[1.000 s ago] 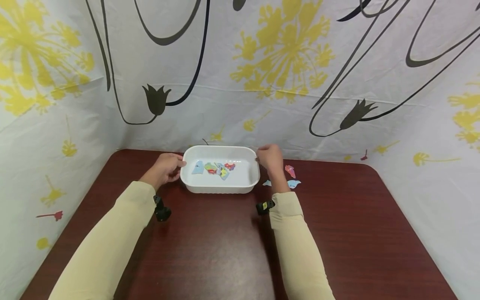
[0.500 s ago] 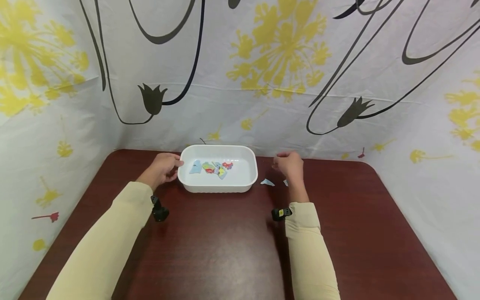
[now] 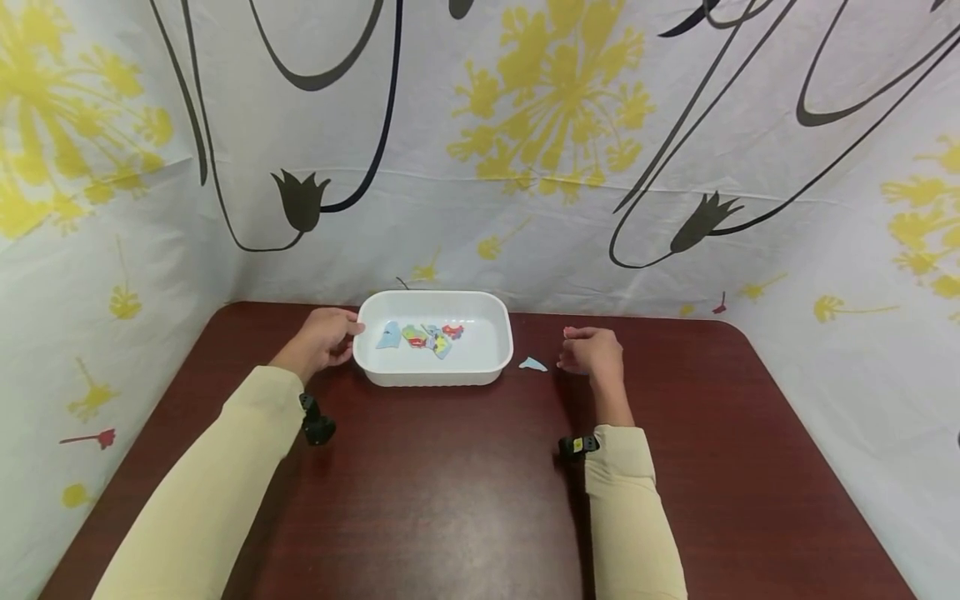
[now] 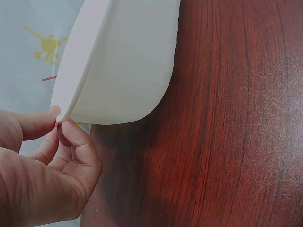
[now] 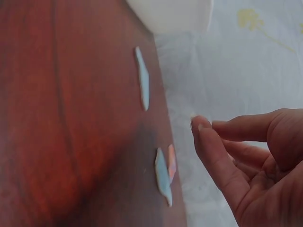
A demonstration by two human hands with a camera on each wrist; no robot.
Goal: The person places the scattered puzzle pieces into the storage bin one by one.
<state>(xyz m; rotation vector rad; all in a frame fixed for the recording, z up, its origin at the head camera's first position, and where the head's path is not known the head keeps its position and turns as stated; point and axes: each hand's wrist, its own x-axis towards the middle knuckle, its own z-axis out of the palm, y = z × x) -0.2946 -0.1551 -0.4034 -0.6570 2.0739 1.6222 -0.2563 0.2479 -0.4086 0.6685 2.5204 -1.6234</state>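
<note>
In the head view a white plastic tray [image 3: 427,379] stands near the table's far edge, with several colourful flat pieces [image 3: 390,336] inside. My left hand [image 3: 321,340] pinches the tray's left rim between thumb and fingers, as the left wrist view also shows. To the right of the tray, my right hand [image 3: 596,357] hovers over the table, its thumb and index finger loosely bent with nothing between them. Below it in the right wrist view lie a light blue piece [image 5: 162,176] and a pink piece [image 5: 172,163]. Closer to the tray is another light blue piece [image 5: 143,81].
The dark red-brown wooden table [image 3: 435,492] reaches toward the person. White cloth [image 3: 420,233] with yellow and grey plant prints hangs behind the table and at both sides.
My right hand has left the tray's right rim and moved right, then slightly nearer, over the loose pieces. The left hand stays on the tray; the head view shifts slightly.
</note>
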